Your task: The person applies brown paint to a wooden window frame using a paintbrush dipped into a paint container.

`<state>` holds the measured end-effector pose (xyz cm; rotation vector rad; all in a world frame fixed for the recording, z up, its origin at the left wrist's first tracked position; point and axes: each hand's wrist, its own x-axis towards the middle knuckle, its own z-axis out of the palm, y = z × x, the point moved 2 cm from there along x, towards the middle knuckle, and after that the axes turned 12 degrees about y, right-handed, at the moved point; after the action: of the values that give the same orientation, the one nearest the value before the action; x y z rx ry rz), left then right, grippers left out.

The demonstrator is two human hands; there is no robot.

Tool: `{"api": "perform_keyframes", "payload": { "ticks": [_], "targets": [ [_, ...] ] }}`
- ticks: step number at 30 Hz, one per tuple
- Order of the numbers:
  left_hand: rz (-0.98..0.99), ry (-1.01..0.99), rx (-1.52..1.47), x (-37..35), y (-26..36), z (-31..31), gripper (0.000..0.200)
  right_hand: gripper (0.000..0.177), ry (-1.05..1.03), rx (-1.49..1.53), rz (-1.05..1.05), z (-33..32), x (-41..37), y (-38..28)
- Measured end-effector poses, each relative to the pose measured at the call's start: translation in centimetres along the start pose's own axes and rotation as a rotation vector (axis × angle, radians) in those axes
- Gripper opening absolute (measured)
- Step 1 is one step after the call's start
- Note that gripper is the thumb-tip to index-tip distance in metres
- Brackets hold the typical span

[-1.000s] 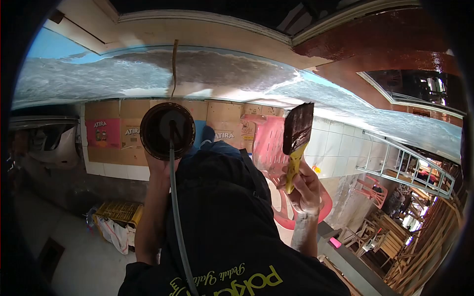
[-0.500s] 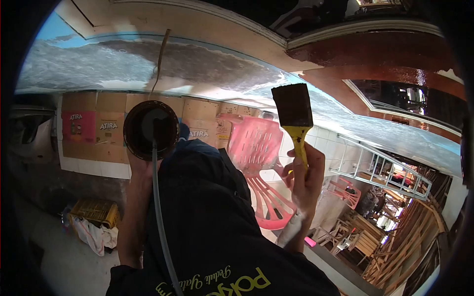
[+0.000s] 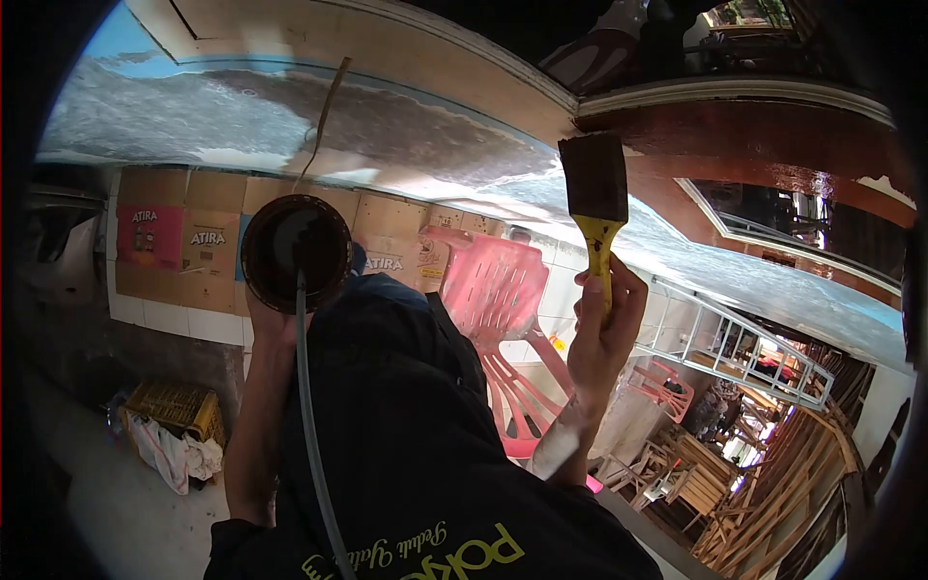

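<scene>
My left hand (image 3: pixel 274 327) is closed around a round can (image 3: pixel 249 261) from below, its open mouth facing up at me. The inside of the can is dark brown, with a paler patch at the bottom. A grey cord (image 3: pixel 311 406) runs down over my shirt from the can's mouth in this view. On the right, my right hand (image 3: pixel 613 314) grips the yellow handle of a wide paintbrush (image 3: pixel 594 184), bristles upward and dark with paint. The bristle tip overlaps the near end of a glossy brown wooden frame (image 3: pixel 735 135).
Cardboard sheets (image 3: pixel 208 208) line the floor by the grey and blue wall (image 3: pixel 406 135). A pink plastic chair (image 3: pixel 493 290) stands between my body and right arm. Farther right are a metal ladder (image 3: pixel 735 338) and stacked timber (image 3: pixel 783 483). A yellow crate (image 3: pixel 174 406) sits lower left.
My right hand has moved the paintbrush up and slightly right, toward the brown frame. The left hand and can stay nearly where they were; the view has shifted slightly.
</scene>
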<state>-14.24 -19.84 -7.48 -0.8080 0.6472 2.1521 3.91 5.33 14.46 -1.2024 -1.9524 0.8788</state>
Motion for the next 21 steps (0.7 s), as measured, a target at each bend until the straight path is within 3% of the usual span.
{"api": "perform_keyframes", "payload": {
  "ticks": [8,14,21],
  "targets": [
    [-0.013,-0.003,0.0,0.0,-0.1,0.5,0.056,0.031,0.123,-0.096,-0.075,1.0,0.3,0.1],
    [-0.01,-0.024,0.013,0.4,-0.2,0.1,0.052,0.028,0.094,-0.052,0.108,-0.4,-0.1,-0.7],
    [0.006,-0.017,0.025,0.7,-0.3,0.0,0.052,0.028,0.083,-0.066,-0.015,1.3,0.0,-0.4]
  ]
}}
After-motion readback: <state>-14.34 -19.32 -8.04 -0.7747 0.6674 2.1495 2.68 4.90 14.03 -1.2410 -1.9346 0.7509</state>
